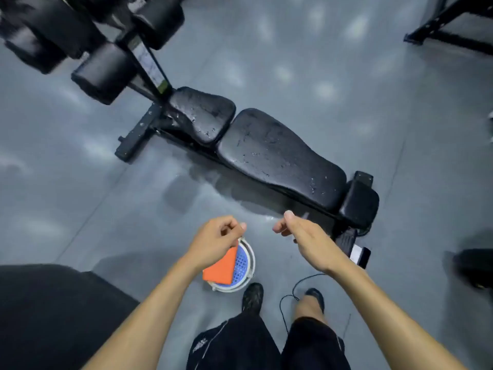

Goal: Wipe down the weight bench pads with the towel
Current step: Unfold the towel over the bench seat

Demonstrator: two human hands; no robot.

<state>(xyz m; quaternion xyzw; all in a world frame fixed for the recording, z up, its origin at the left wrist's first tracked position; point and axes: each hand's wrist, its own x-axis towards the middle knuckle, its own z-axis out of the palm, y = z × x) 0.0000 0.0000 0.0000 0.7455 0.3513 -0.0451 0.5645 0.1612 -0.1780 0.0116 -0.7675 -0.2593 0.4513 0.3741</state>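
A black weight bench lies across the floor ahead of me, with a small seat pad [205, 113] and a long back pad [280, 156], both dotted with wet droplets. My left hand [216, 239] pinches one corner of an orange towel [221, 265], which hangs down over a white bucket [250, 263] with a blue perforated insert. My right hand [298, 231] hovers beside it, near the bench's right end, fingers loosely curled and holding nothing.
Black roller pads [101, 70] and the bench's upright frame stand at the upper left. A dark mat [53, 316] fills the lower left. Another black frame [448, 28] sits at the upper right. My feet stand just behind the bucket, a thin black cable [293, 289] beside them.
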